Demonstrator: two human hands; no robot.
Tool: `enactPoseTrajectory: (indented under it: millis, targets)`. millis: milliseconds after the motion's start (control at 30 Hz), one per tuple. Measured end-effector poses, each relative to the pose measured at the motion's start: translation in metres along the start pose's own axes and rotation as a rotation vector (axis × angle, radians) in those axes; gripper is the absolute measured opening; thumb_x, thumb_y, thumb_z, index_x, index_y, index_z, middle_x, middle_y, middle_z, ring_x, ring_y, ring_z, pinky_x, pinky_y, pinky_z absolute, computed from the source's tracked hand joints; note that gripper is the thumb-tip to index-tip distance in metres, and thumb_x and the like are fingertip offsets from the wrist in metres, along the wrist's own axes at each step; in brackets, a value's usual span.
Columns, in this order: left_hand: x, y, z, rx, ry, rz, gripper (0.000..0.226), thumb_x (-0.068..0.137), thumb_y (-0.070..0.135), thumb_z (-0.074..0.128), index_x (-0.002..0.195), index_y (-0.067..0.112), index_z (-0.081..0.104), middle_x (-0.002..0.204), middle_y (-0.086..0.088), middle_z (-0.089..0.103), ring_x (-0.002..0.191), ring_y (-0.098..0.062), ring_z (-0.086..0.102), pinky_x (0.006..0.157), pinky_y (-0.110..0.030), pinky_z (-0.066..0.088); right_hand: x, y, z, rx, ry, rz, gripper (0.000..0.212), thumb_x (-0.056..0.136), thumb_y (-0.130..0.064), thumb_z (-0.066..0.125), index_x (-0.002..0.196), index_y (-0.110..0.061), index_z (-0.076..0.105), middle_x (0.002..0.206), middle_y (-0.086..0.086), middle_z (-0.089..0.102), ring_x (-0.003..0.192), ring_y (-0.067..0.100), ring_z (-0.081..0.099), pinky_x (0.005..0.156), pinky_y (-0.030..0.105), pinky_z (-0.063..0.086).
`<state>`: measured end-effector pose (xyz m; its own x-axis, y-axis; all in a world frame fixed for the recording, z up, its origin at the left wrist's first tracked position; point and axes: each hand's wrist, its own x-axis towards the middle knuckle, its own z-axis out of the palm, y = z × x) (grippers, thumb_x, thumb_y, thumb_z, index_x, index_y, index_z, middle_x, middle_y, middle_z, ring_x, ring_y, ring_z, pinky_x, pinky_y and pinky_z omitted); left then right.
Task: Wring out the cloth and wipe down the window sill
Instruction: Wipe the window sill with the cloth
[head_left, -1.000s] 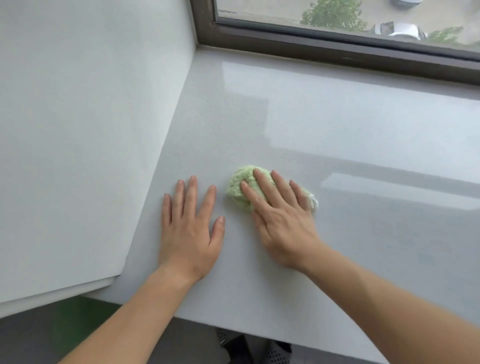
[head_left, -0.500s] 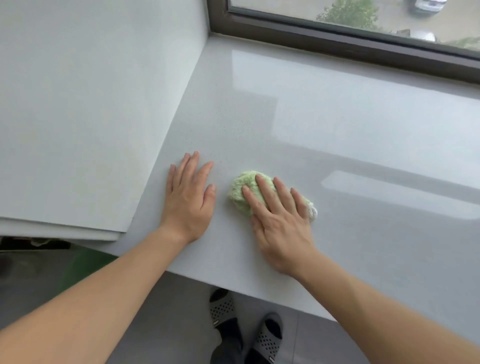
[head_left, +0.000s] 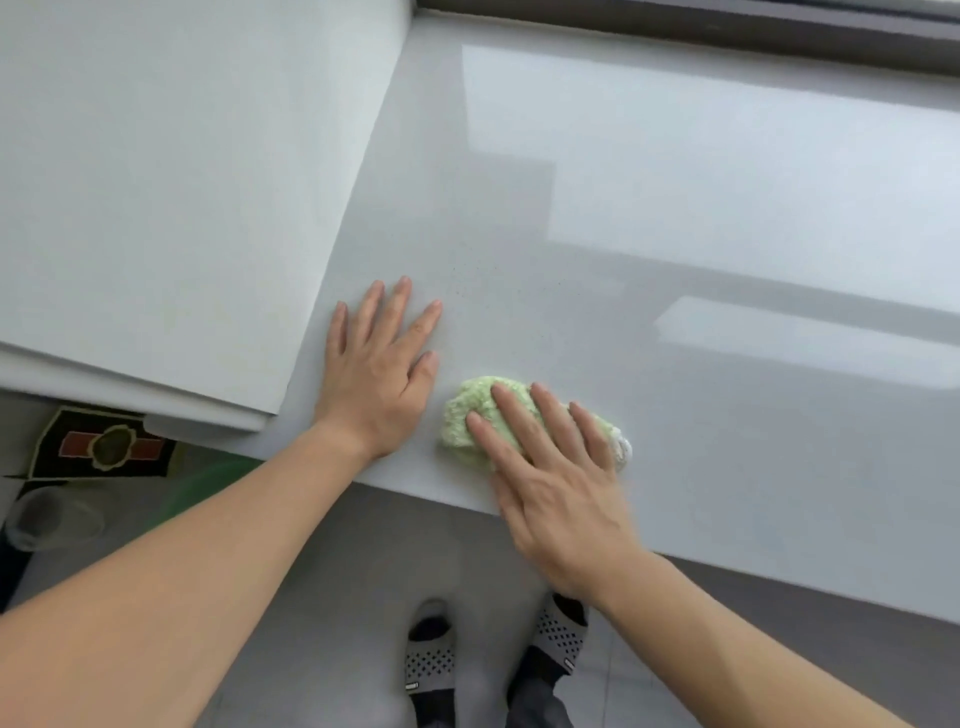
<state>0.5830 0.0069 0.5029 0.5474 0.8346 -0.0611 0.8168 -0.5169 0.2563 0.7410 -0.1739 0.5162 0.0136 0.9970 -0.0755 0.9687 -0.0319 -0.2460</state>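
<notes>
A bunched pale green cloth lies on the glossy light grey window sill, close to the sill's front edge. My right hand presses flat on top of the cloth, fingers spread over it and covering its right half. A white corner of the cloth shows past my little finger. My left hand rests flat on the bare sill just left of the cloth, palm down, fingers apart, holding nothing.
A white side wall borders the sill on the left. The dark window frame runs along the back. Below the sill's front edge are the grey floor, my slippered feet, a green basin and a patterned mat.
My right hand has drawn the cloth toward the sill's front edge. The left hand stays flat beside it. The view has tilted down, showing more floor and less window.
</notes>
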Motion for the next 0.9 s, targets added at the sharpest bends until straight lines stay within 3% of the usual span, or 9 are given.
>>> enactPoseTrajectory:
  millis: [67, 200, 267, 333, 433, 500, 633, 800, 900]
  targets:
    - [0.000, 0.000, 0.001, 0.002, -0.004, 0.009, 0.059, 0.097, 0.048, 0.023, 0.155, 0.035, 0.024, 0.167, 0.003, 0.007, 0.153, -0.017, -0.003, 0.122, -0.046, -0.009, 0.015, 0.014, -0.005, -0.018, 0.021, 0.095, 0.053, 0.100, -0.039, 0.033, 0.153, -0.040, 0.026, 0.164, -0.008, 0.020, 0.152, 0.025, 0.011, 0.121, 0.046, 0.008]
    - [-0.001, 0.004, -0.002, -0.048, -0.005, 0.011, 0.059, 0.096, 0.048, 0.022, 0.153, 0.034, 0.030, 0.167, 0.002, 0.009, 0.153, -0.017, -0.002, 0.121, -0.048, -0.009, 0.040, -0.006, -0.004, 0.102, 0.096, 0.495, 0.061, 0.097, -0.033, 0.029, 0.155, -0.040, 0.012, 0.167, -0.008, 0.002, 0.152, 0.024, -0.003, 0.121, 0.045, -0.003]
    - [-0.005, 0.004, -0.005, -0.124, 0.007, 0.025, 0.059, 0.095, 0.048, 0.019, 0.150, 0.033, 0.037, 0.166, 0.003, 0.015, 0.153, -0.015, 0.001, 0.121, -0.048, -0.009, 0.024, -0.038, 0.005, 0.065, 0.103, 0.425, 0.063, 0.095, -0.030, 0.035, 0.155, -0.036, 0.017, 0.167, -0.004, 0.007, 0.153, 0.028, 0.001, 0.121, 0.049, 0.002]
    - [-0.006, 0.004, -0.008, -0.198, 0.015, 0.029, 0.062, 0.095, 0.053, 0.015, 0.147, 0.032, 0.042, 0.165, 0.004, 0.019, 0.153, -0.013, 0.003, 0.121, -0.048, -0.009, -0.004, -0.056, 0.014, 0.022, 0.089, 0.230, 0.062, 0.094, -0.030, 0.041, 0.154, -0.035, 0.026, 0.165, -0.003, 0.018, 0.152, 0.030, 0.010, 0.121, 0.050, 0.009]
    - [-0.005, 0.004, -0.009, -0.178, -0.017, 0.021, 0.066, 0.094, 0.058, 0.014, 0.147, 0.032, 0.041, 0.166, 0.004, 0.016, 0.153, -0.013, 0.001, 0.121, -0.048, -0.012, -0.027, -0.041, 0.012, -0.003, 0.033, 0.085, 0.059, 0.095, -0.033, 0.043, 0.153, -0.038, 0.029, 0.164, -0.006, 0.022, 0.152, 0.026, 0.015, 0.121, 0.047, 0.011]
    - [-0.005, 0.009, -0.007, -0.111, -0.044, 0.000, 0.065, 0.093, 0.057, 0.018, 0.149, 0.030, 0.037, 0.167, 0.002, 0.012, 0.153, -0.015, -0.002, 0.120, -0.050, -0.014, -0.024, -0.014, 0.005, -0.018, 0.053, 0.183, 0.057, 0.097, -0.036, 0.036, 0.154, -0.040, 0.025, 0.164, -0.008, 0.019, 0.152, 0.024, 0.013, 0.122, 0.045, 0.008]
    - [-0.008, 0.027, -0.004, -0.099, -0.026, -0.001, 0.061, 0.093, 0.051, 0.026, 0.148, 0.024, 0.038, 0.166, -0.005, 0.013, 0.153, -0.018, 0.001, 0.119, -0.049, -0.015, -0.016, 0.020, -0.009, 0.038, 0.117, 0.598, 0.061, 0.097, -0.030, 0.031, 0.156, -0.038, 0.016, 0.167, -0.005, 0.009, 0.152, 0.027, 0.004, 0.121, 0.045, 0.001]
    - [0.002, 0.056, -0.001, -0.140, -0.025, 0.107, 0.061, 0.094, 0.047, 0.027, 0.150, 0.022, 0.036, 0.166, -0.007, 0.013, 0.153, -0.019, 0.001, 0.121, -0.044, -0.013, -0.045, -0.012, 0.004, -0.054, 0.064, 0.306, 0.063, 0.094, -0.027, 0.038, 0.155, -0.033, 0.024, 0.165, -0.001, 0.019, 0.151, 0.031, 0.014, 0.119, 0.050, 0.011]
    - [0.018, 0.066, 0.000, -0.154, -0.047, 0.133, 0.060, 0.095, 0.046, 0.027, 0.151, 0.024, 0.034, 0.167, -0.003, 0.010, 0.153, -0.018, -0.002, 0.121, -0.046, -0.012, -0.038, 0.028, -0.009, -0.035, 0.051, 0.335, 0.059, 0.096, -0.034, 0.034, 0.154, -0.039, 0.022, 0.165, -0.006, 0.019, 0.152, 0.027, 0.014, 0.120, 0.047, 0.009]
